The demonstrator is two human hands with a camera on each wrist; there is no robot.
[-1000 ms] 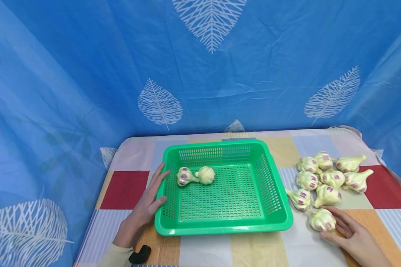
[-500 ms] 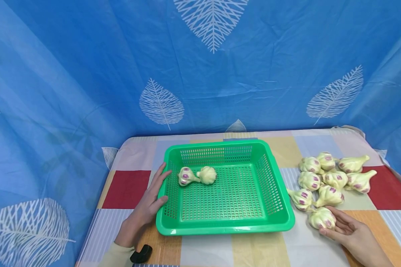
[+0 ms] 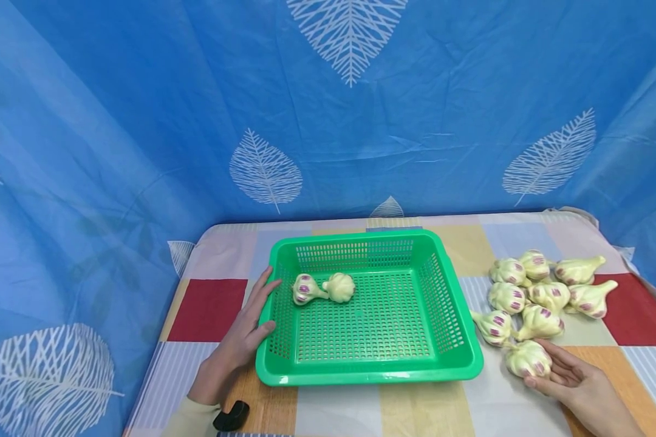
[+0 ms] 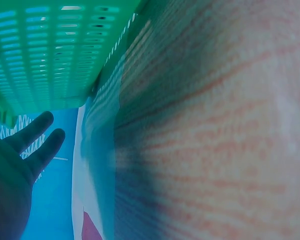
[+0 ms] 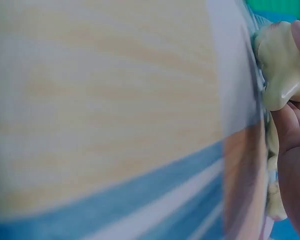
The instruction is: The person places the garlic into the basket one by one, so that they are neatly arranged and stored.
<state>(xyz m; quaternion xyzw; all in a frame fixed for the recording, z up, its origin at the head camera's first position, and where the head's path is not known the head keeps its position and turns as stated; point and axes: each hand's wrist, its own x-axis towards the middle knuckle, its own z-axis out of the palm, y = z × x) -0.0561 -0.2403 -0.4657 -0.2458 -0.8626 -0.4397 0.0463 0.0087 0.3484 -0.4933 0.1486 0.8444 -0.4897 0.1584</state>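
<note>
A green plastic basket (image 3: 369,374) stands mid-table with two garlic bulbs inside, a purple-marked one (image 3: 305,289) and a paler one (image 3: 339,287). My left hand (image 3: 244,331) rests on the basket's left rim with fingers extended. In the left wrist view, two fingers (image 4: 45,145) spread beside the perforated basket wall (image 4: 45,55). My right hand (image 3: 585,385) grips a garlic bulb (image 3: 527,359) between thumb and fingers, at the near end of the garlic pile. The right wrist view shows that same bulb (image 5: 281,62) with the thumb over it and fingers beneath.
Several more garlic bulbs (image 3: 546,295) lie grouped right of the basket, one stem close to its rim. A patterned cloth (image 3: 339,413) covers the table. Blue curtains (image 3: 415,121) with white leaf prints hang behind and at the sides. A black band (image 3: 231,416) lies by the left wrist.
The whole head view has shifted slightly. My right fingers have closed a little more snugly round the garlic bulb; my left hand stays on the basket rim.
</note>
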